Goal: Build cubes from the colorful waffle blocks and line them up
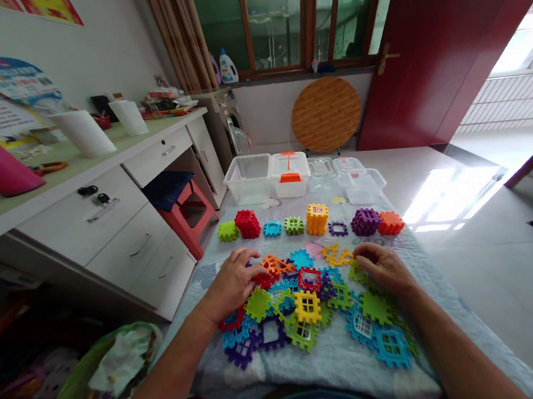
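Observation:
A loose pile of plastic notched building tiles lies in front of me, with a yellow window tile (308, 306) and a green tile (258, 304) on top. My left hand (237, 284) rests at the pile's left edge, thumb and forefinger apart, beside the orange tiles (273, 264) and over a red one. At the right edge is my right hand (383, 267), fingers curved and slightly apart, fingertips near yellow triangular pieces (337, 255). Its lower fingers are hidden. Behind the pile stand sorted stacks: red (247, 224), yellow (317, 219), purple (365, 221) and orange (390, 222).
Beyond the stacks are an uncovered clear bin (249, 180), a lidded box with an orange latch (289, 175) and clear containers (357, 178). A blue patterned cloth (333, 367) covers the table. To the left are a white desk (97, 216) and a red stool (188, 215).

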{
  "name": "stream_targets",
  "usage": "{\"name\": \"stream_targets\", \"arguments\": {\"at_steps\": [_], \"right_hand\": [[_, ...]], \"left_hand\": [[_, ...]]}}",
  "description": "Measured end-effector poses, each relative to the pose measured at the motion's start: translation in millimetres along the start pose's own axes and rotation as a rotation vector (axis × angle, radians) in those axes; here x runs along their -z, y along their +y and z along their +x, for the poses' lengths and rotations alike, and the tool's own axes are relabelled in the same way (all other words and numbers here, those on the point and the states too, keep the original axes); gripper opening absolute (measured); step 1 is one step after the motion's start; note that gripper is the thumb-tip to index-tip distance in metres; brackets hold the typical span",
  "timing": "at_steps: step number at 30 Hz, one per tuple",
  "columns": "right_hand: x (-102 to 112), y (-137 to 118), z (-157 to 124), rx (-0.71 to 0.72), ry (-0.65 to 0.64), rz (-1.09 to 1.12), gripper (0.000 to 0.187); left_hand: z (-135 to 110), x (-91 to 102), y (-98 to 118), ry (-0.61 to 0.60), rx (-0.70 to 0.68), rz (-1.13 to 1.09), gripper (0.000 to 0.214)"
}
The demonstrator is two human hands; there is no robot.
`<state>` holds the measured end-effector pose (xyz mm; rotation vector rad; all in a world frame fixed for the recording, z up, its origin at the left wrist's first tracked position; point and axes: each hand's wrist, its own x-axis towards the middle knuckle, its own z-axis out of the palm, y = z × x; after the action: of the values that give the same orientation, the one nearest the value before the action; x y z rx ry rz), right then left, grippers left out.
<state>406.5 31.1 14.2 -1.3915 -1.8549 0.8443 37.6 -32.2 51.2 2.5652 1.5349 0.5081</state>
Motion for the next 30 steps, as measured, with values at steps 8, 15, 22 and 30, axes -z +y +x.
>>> {"name": "stream_targets", "arguments": {"at_steps": [8, 15, 22, 30], "right_hand": [[0.2, 2.0, -0.4, 0.016, 0.008, -0.014, 0.022], [0.0, 0.0, -1.3, 0.015, 0.016, -0.036, 0.021], [0.2, -0.6, -1.4, 0.022, 0.020, -0.035, 0.020], [1.3, -5.7, -1.4, 0.026, 0.013, -0.032, 0.020]], "left_hand": [[4.5, -1.2, 3.1, -0.038, -0.113, -0.005, 0.024], [8.2, 13.4, 3.2, 0.018, -0.030, -0.177, 0.022], [18.3, 25.9, 21.4, -0.015, 0.203, -0.443, 0.025], [48.4, 8.8, 31.3, -0.194, 0.057, -0.223, 0.030]]}}
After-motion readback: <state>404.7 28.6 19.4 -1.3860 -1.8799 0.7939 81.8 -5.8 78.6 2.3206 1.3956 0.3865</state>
